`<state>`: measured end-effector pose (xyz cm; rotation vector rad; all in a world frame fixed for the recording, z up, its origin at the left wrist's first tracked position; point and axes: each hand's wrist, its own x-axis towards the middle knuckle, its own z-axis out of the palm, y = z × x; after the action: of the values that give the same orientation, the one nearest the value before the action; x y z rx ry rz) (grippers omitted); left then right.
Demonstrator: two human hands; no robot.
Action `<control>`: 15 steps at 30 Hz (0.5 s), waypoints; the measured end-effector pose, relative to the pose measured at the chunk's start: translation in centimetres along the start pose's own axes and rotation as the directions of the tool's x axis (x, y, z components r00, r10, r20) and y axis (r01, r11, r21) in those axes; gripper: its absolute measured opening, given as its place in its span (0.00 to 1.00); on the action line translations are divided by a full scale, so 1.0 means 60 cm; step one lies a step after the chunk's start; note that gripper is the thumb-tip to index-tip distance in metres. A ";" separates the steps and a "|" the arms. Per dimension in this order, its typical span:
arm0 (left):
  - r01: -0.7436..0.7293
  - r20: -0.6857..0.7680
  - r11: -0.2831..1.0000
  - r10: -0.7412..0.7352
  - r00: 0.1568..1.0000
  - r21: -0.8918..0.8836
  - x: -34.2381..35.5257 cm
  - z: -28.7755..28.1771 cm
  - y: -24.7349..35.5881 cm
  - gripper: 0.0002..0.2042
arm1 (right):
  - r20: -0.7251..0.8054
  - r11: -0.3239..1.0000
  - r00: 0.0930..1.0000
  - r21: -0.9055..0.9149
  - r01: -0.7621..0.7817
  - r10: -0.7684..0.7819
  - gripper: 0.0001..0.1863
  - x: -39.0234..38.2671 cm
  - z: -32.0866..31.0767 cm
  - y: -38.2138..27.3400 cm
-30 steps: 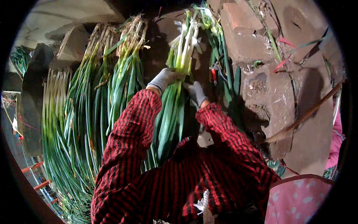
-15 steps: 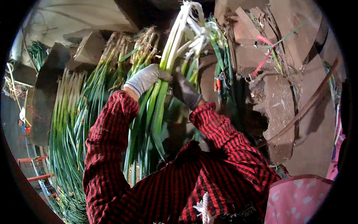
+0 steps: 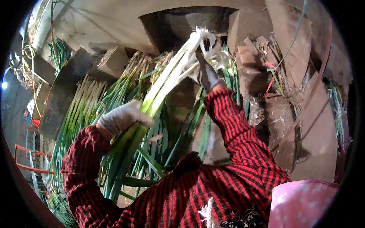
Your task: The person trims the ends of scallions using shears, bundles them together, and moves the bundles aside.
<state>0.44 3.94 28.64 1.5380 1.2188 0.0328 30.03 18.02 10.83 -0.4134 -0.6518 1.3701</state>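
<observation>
Slanted bunch of long green onions (image 3: 161,89), white ends (image 3: 195,41) upper right, green leaves (image 3: 123,152) lower left.

I have a brown, uneven surface (image 3: 317,133) under my camera; whether it is floor or bench, I cannot tell. On its left I see green onions (image 3: 78,110) lying in a row, and on its right a reddish block (image 3: 248,57) and a pink strip (image 3: 272,80).
</observation>
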 end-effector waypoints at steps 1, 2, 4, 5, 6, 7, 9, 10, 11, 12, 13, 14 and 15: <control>0.050 -0.028 0.997 -0.048 0.998 0.067 -0.033 0.003 -0.010 0.18 | -0.044 0.999 0.999 -0.036 0.014 -0.016 0.26 -0.032 -0.010 0.018; 0.090 -0.048 0.988 -0.084 0.995 0.126 -0.056 0.005 -0.025 0.18 | -0.137 0.996 0.990 -0.082 0.033 -0.044 0.26 -0.074 -0.016 0.012; 0.159 -0.049 0.976 -0.154 0.987 0.150 -0.096 0.023 -0.043 0.18 | -0.257 0.968 0.955 -0.234 0.088 -0.149 0.31 -0.144 -0.022 0.001; 0.200 -0.053 0.966 -0.193 0.980 0.163 -0.115 0.032 -0.048 0.19 | -0.234 0.900 0.935 -0.409 0.152 -0.265 0.36 -0.151 -0.018 0.003; 0.200 -0.042 0.972 -0.196 0.980 0.125 -0.123 0.039 -0.053 0.19 | -0.120 0.673 0.891 -0.701 0.236 -0.438 0.41 -0.155 -0.019 0.003; 0.202 -0.035 0.976 -0.200 0.979 0.080 -0.131 0.048 -0.061 0.19 | 0.033 0.322 0.842 -0.915 0.241 -0.538 0.46 -0.152 -0.017 0.000; 0.230 -0.074 0.969 -0.223 0.972 0.092 -0.152 0.069 -0.079 0.19 | 0.107 -0.012 0.947 -0.994 0.108 -0.304 0.48 -0.151 -0.007 -0.001; 0.240 -0.053 0.965 -0.235 0.971 0.110 -0.159 0.077 -0.083 0.19 | 0.065 0.136 0.997 -0.988 0.071 -0.045 0.47 -0.136 -0.002 0.002; 0.236 -0.022 0.961 -0.236 0.972 0.145 -0.160 0.084 -0.075 0.19 | 0.317 -0.015 0.937 -0.948 0.318 -0.147 0.41 -0.114 -0.043 0.047; 0.239 0.004 0.957 -0.242 0.970 0.162 -0.161 0.090 -0.084 0.19 | 0.247 0.271 0.969 -0.932 0.242 -0.014 0.34 -0.120 -0.030 0.061; 0.224 0.046 0.971 -0.228 0.973 0.079 -0.166 0.102 -0.083 0.19 | 0.169 0.515 0.980 -0.852 0.091 0.107 0.27 -0.129 -0.012 0.062; 0.236 0.054 0.970 -0.239 0.969 0.051 -0.176 0.111 -0.062 0.20 | 0.075 0.672 0.994 -0.740 0.002 0.080 0.21 -0.097 -0.061 0.116; 0.244 0.022 0.968 -0.246 0.969 0.053 -0.183 0.113 -0.075 0.19 | 0.006 0.718 0.996 -0.694 -0.057 0.084 0.21 -0.079 -0.070 0.132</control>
<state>-3.60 -9.09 28.84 1.4155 1.3883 -0.1825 26.39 15.16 1.82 -1.0296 -1.1998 1.1615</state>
